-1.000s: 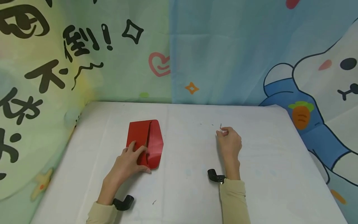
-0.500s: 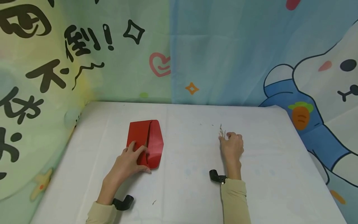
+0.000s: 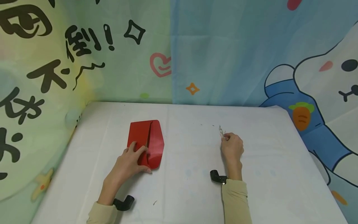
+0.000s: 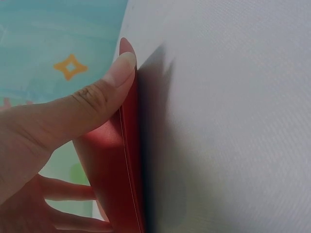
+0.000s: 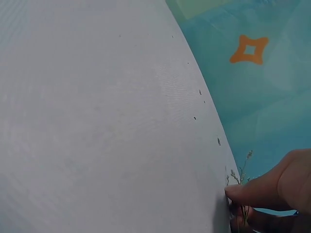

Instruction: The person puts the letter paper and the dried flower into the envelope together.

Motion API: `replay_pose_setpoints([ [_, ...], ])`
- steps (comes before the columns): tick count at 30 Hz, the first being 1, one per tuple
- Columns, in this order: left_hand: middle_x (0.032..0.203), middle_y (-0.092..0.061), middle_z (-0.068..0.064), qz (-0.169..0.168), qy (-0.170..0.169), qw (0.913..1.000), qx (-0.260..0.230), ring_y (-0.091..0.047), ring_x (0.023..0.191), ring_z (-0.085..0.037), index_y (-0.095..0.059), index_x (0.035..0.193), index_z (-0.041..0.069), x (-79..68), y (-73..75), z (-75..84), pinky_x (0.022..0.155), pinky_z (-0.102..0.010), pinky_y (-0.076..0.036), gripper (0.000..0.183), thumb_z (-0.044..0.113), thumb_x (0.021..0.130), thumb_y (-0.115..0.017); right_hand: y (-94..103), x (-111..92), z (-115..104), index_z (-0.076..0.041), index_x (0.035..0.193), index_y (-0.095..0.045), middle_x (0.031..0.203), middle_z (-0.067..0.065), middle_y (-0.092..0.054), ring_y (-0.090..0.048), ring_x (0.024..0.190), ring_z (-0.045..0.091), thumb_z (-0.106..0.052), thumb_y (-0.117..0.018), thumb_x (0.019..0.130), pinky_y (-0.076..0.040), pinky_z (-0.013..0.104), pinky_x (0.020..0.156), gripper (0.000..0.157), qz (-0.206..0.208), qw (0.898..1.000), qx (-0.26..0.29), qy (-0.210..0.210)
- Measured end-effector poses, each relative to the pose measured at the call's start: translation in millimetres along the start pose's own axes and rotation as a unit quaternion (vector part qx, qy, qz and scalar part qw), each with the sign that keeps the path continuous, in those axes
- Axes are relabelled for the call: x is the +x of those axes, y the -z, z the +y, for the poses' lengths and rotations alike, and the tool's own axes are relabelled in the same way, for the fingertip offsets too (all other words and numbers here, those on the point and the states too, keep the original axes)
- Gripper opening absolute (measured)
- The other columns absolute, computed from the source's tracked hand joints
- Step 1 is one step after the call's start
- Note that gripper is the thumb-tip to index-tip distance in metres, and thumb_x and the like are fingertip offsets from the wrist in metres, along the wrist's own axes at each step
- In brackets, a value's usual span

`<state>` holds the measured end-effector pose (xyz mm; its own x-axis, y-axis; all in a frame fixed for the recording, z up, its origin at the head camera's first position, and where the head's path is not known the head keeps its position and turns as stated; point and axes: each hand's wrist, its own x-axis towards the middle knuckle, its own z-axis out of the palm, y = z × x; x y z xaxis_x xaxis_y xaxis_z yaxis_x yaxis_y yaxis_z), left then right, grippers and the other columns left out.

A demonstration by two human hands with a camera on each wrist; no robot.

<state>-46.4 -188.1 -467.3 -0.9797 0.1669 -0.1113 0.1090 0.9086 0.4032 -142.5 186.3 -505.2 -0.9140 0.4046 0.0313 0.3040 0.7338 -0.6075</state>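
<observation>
In the head view, a red envelope [image 3: 139, 132] lies left of centre on the white table, its flap [image 3: 156, 146] folded out to the right. My left hand [image 3: 127, 163] holds it by the lower part: bent fingers on its face, thumb at the near edge. In the left wrist view the thumb [image 4: 104, 94] lies against the edge of the red envelope [image 4: 104, 160]. Right of centre, my right hand [image 3: 232, 147] pinches a small sprig [image 3: 222, 131] of thin stems. The right wrist view shows tiny pale heads on the sprig [image 5: 244, 167]; its lower stems are partly hidden by fingers.
Small dark bits are scattered on the white table [image 3: 190, 186], one a thin dark scrap [image 3: 154, 203] near the front. Behind it hangs a printed cloth backdrop [image 3: 218, 56]. Each wrist bears a black camera, such as the one on the right [image 3: 218, 177].
My right hand has drawn slightly nearer and to the right, and more of the sprig now shows beyond its fingertips. My left hand and the envelope have stayed in place.
</observation>
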Motion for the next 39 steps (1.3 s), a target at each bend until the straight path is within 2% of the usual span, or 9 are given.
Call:
replay_pose_setpoints([
  [7, 0.144, -0.038, -0.025, 0.002, 0.001, 0.9999, -0.014, -0.049, 0.119, -0.051, -0.055, 0.124, 0.025, 1.3, -2.4, 4.2, 0.078, -0.063, -0.051, 0.072, 0.047, 0.063, -0.088, 14.1, 4.8, 3.3, -0.006, 0.103, -0.072, 0.095, 0.015, -0.072, -0.065, 0.091, 0.036, -0.016, -0.062, 0.092, -0.048, 0.047, 0.068, 0.019, -0.049, 0.999, 0.000, -0.015],
  [15, 0.145, -0.039, -0.025, 0.007, 0.001, 0.9999, -0.012, -0.049, 0.120, -0.051, -0.056, 0.122, 0.027, 1.4, -2.3, 5.4, 0.080, -0.064, -0.050, 0.070, 0.047, 0.063, -0.088, 16.4, 1.4, 2.8, -0.004, 0.100, -0.073, 0.089, 0.014, -0.071, -0.063, 0.078, 0.028, -0.016, -0.068, 0.088, -0.040, 0.031, 0.057, 0.018, -0.063, 0.998, 0.014, -0.023],
  [22, 0.144, -0.039, -0.024, 0.006, 0.002, 0.9999, -0.011, -0.048, 0.120, -0.050, -0.055, 0.122, 0.026, 0.8, -2.1, 3.0, 0.081, -0.064, -0.050, 0.070, 0.046, 0.064, -0.088, 14.6, -4.7, -2.8, -0.005, 0.101, -0.073, 0.088, 0.013, -0.070, -0.062, 0.074, 0.024, -0.017, -0.070, 0.086, -0.041, 0.026, 0.056, 0.019, -0.077, 0.997, 0.020, -0.007],
  [33, 0.144, -0.038, -0.026, 0.008, 0.002, 0.9999, -0.010, -0.049, 0.119, -0.051, -0.055, 0.123, 0.025, -0.9, 0.6, 1.0, 0.081, -0.065, -0.050, 0.071, 0.045, 0.064, -0.088, 8.8, -13.7, -16.0, 0.000, 0.103, -0.070, 0.084, 0.015, -0.070, -0.066, 0.057, 0.015, -0.013, -0.072, 0.086, -0.050, 0.023, 0.053, 0.021, -0.132, 0.986, 0.098, 0.015],
  [39, 0.143, -0.039, -0.025, 0.010, 0.001, 0.9999, -0.005, -0.050, 0.117, -0.050, -0.055, 0.123, 0.025, -0.1, -0.7, -0.6, 0.080, -0.064, -0.050, 0.072, 0.046, 0.063, -0.088, 3.0, -18.5, -24.0, 0.000, 0.101, -0.070, 0.081, 0.016, -0.071, -0.067, 0.055, 0.014, -0.014, -0.073, 0.086, -0.051, 0.022, 0.053, 0.021, -0.155, 0.979, 0.128, 0.017],
])
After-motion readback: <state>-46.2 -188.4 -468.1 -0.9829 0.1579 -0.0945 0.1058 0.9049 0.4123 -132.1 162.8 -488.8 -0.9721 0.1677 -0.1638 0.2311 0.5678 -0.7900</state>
